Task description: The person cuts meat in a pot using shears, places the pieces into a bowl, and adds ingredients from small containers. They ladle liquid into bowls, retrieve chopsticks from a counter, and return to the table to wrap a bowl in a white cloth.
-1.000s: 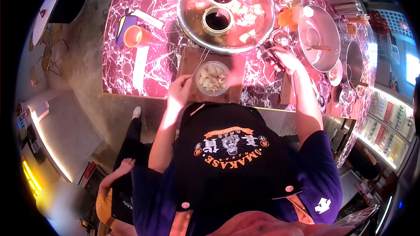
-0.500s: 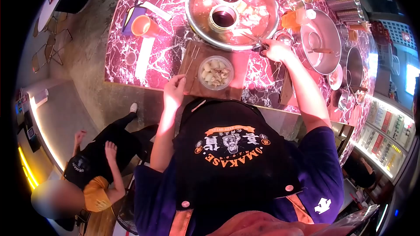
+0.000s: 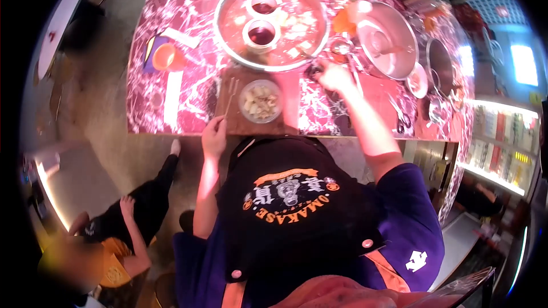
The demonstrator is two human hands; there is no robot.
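My left hand (image 3: 214, 137) is closed round the handle of a thin long-pronged fork (image 3: 230, 98), prongs pointing away from me. Just right of the fork, a clear round bowl (image 3: 261, 101) of pale chunks of food stands on a brown board (image 3: 228, 120). My right hand (image 3: 335, 77) is closed at the near right rim of a large round metal pan (image 3: 220, 40). In it is a blurred metal tool with a dark handle (image 3: 314, 71), whose kind I cannot make out. Pieces of food lie in the pan's broth, beside two round containers (image 3: 262, 33) of dark liquid.
An orange cup (image 3: 166, 57) and a white strip (image 3: 173, 100) lie to the left on the marbled table. A big metal pot (image 3: 394, 37), another pot (image 3: 438, 65) and several small containers crowd the right. Another person (image 3: 123, 225) in black and orange is at lower left.
The view has shifted, so the table sits further left and lower. My right hand has drawn the metal tool back from the food towards the pan's rim. My left hand still holds the fork.
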